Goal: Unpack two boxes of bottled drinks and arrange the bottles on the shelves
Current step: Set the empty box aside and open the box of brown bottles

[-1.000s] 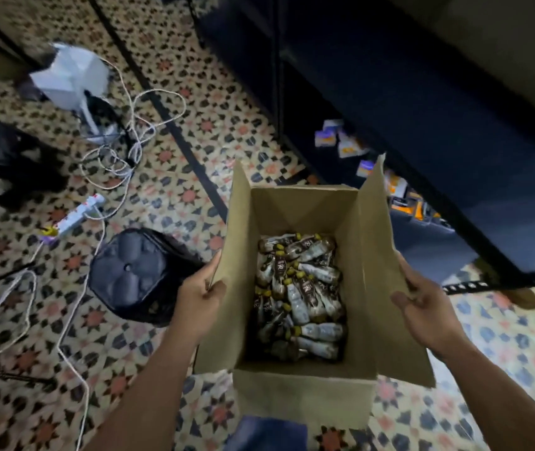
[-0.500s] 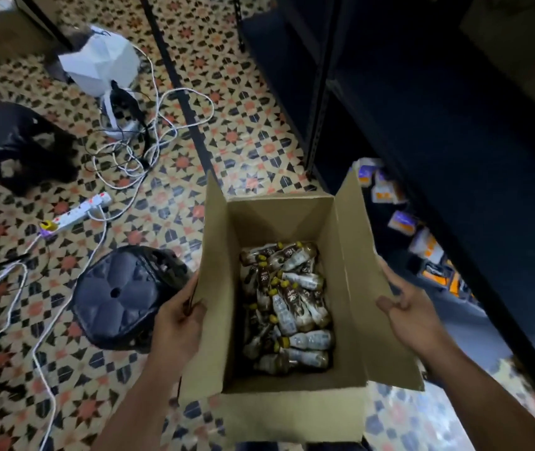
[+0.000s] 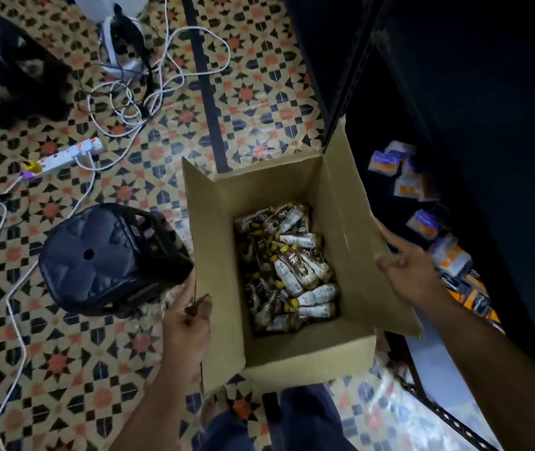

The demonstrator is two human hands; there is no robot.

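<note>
An open cardboard box [image 3: 347, 216] is held above the patterned floor, its flaps standing up. Inside lie several small bottles [image 3: 287, 268] with yellow caps and brown-and-white labels, piled on their sides. My left hand [image 3: 186, 323] grips the edge of the left flap, thumb inside. My right hand [image 3: 404, 265] holds the right flap from outside, thumb over its edge. Dark metal shelves [image 3: 455, 92] rise just right of the box; a lower shelf holds several small white, purple and orange packs [image 3: 422, 219].
A black plastic stool [image 3: 103, 262] stands just left of the box. A white power strip [image 3: 64, 156] and tangled white cables [image 3: 162, 76] lie on the tiled floor [image 3: 253, 102] beyond. A dark bag [image 3: 9, 63] sits at the far left.
The box and both hands have shifted right, closer to the shelves, and the view has tilted further down. Both hands keep their hold on the flaps.
</note>
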